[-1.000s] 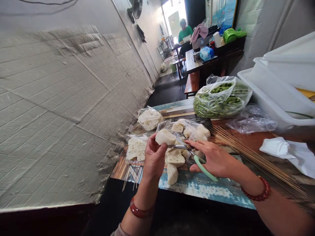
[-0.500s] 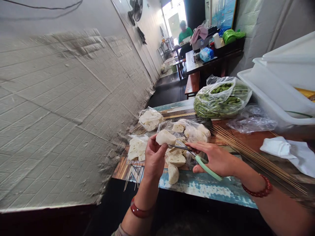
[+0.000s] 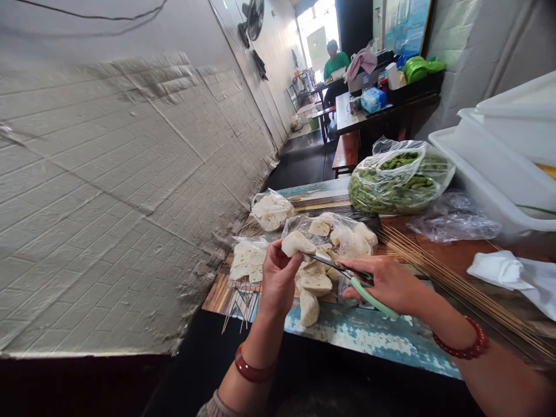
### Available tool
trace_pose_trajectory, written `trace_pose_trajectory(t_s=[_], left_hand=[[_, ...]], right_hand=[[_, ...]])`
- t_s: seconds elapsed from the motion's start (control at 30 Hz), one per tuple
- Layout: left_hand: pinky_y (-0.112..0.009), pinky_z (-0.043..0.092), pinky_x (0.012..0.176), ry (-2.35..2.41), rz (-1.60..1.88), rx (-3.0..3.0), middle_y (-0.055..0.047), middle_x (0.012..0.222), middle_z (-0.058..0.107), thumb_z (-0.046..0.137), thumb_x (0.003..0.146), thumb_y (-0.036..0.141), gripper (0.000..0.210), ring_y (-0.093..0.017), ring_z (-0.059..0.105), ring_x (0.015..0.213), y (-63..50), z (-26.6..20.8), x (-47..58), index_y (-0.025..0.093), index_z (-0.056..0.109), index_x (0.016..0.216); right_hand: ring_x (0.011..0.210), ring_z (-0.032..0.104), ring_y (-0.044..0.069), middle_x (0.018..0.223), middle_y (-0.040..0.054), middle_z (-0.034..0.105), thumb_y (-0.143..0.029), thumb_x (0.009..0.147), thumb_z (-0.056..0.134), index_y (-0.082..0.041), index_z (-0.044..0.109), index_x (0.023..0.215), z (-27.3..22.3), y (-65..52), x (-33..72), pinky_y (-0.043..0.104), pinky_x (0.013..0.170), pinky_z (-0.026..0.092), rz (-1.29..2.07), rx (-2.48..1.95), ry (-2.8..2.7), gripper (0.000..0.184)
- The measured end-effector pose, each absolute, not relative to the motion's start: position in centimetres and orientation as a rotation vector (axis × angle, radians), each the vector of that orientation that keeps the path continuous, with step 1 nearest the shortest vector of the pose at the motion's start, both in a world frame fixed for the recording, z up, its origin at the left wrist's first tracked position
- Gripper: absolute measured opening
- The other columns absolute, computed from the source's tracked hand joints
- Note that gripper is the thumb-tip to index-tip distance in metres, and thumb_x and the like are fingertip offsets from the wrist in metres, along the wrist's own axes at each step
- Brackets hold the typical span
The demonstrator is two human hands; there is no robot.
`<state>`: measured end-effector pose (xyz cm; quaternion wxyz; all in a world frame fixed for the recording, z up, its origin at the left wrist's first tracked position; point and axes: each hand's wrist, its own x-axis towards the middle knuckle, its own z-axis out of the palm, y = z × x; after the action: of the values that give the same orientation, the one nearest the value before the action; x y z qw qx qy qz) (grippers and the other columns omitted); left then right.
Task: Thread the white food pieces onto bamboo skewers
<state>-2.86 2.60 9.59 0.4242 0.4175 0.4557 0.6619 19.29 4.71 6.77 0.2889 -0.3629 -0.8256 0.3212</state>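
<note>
My left hand (image 3: 280, 277) pinches a pale, spongy bread-like piece (image 3: 296, 243) between thumb and fingers, held above the table. My right hand (image 3: 394, 284) grips scissors (image 3: 369, 296) with a light green handle. Their dark blades point left and reach the lower right edge of the piece; how far they cut into it I cannot tell. Below lie several loose bread-like slices (image 3: 316, 284), one (image 3: 309, 308) near the table's front edge. Behind them an open clear plastic bag (image 3: 354, 236) holds more pieces.
Two small bags of slices (image 3: 248, 260) (image 3: 271, 211) lie at left, with thin sticks below the nearer one. A bundle of bamboo skewers (image 3: 460, 289) lies right. Farther back are a bag of green pods (image 3: 391, 188) and white plastic tubs (image 3: 495, 168). Someone in green (image 3: 336, 62) sits in the background.
The scissor blades, spread apart before, are now closer together at the piece. Both hands still hold the same things. The whole view has shifted slightly.
</note>
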Motion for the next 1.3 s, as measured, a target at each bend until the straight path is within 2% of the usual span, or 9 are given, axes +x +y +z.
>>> trace_pose_trajectory(t_s=[0.07,0.17,0.33,0.57,0.77,1.0,1.17,1.3], left_hand=[[-0.025,0.048,0.083,1.150,1.649,1.027,-0.001,0.094,0.068,0.084,0.068,0.022,0.037,-0.013,0.063,0.087,2.5,9.6,-2.8,0.020,0.063,0.098],[-0.025,0.049,0.080,1.133,1.641,0.987,-0.002,0.093,0.068,0.087,0.064,0.023,0.039,-0.013,0.063,0.086,2.4,9.8,-2.9,0.019,0.064,0.097],[-0.026,0.053,0.072,1.007,1.569,0.857,-0.006,0.107,0.069,0.084,0.069,0.031,0.041,-0.017,0.065,0.090,2.5,10.3,-3.6,0.020,0.068,0.105],[-0.022,0.052,0.065,1.069,1.583,0.840,-0.002,0.092,0.069,0.087,0.065,0.027,0.034,-0.012,0.063,0.077,2.3,10.4,-4.1,0.018,0.071,0.094],[-0.022,0.051,0.063,1.094,1.591,0.840,-0.003,0.091,0.069,0.088,0.063,0.032,0.039,-0.012,0.063,0.074,2.3,10.3,-3.9,0.017,0.070,0.094],[-0.026,0.053,0.071,1.094,1.582,0.943,-0.003,0.092,0.070,0.085,0.067,0.032,0.036,-0.014,0.064,0.080,2.2,10.1,-3.7,0.017,0.069,0.096],[-0.023,0.050,0.070,1.144,1.542,1.053,-0.004,0.088,0.070,0.083,0.071,0.033,0.031,-0.013,0.063,0.076,2.2,9.9,-3.6,0.016,0.071,0.094],[-0.022,0.049,0.068,1.168,1.521,1.071,-0.003,0.084,0.070,0.083,0.070,0.035,0.031,-0.012,0.061,0.072,2.2,10.0,-3.2,0.017,0.071,0.091]], right_hand=[[0.099,0.073,0.030,0.112,0.0051,0.078,-0.036,0.079,0.078,-0.027,0.073,0.120,6.8,4.7,19.4,0.036,0.082,0.059,0.864,-0.967,-2.201,0.043],[0.106,0.072,0.032,0.117,0.0047,0.076,-0.034,0.079,0.076,-0.027,0.073,0.121,6.7,4.8,19.4,0.038,0.085,0.059,0.864,-0.979,-2.201,0.042],[0.106,0.072,0.032,0.119,0.0057,0.075,-0.034,0.078,0.077,-0.025,0.074,0.120,6.4,4.8,19.3,0.040,0.087,0.060,0.839,-1.007,-2.182,0.042],[0.104,0.072,0.032,0.121,0.0101,0.074,-0.031,0.077,0.077,-0.021,0.071,0.124,6.6,4.5,19.0,0.041,0.087,0.060,0.809,-1.025,-2.204,0.049],[0.087,0.072,0.027,0.112,0.0092,0.075,-0.030,0.073,0.078,-0.018,0.064,0.133,7.0,4.4,18.9,0.039,0.080,0.061,0.894,-1.023,-2.243,0.063],[0.119,0.063,0.032,0.134,0.0119,0.066,-0.036,0.073,0.081,-0.020,0.059,0.138,6.6,4.4,19.1,0.044,0.101,0.052,0.874,-1.001,-2.230,0.071],[0.122,0.061,0.034,0.137,0.0132,0.063,-0.050,0.072,0.082,-0.020,0.056,0.141,6.7,4.4,19.3,0.046,0.104,0.049,0.913,-0.973,-2.258,0.080],[0.122,0.061,0.034,0.137,0.0125,0.063,-0.052,0.072,0.082,-0.022,0.053,0.144,6.6,4.5,19.4,0.046,0.104,0.048,0.913,-0.935,-2.248,0.083]])
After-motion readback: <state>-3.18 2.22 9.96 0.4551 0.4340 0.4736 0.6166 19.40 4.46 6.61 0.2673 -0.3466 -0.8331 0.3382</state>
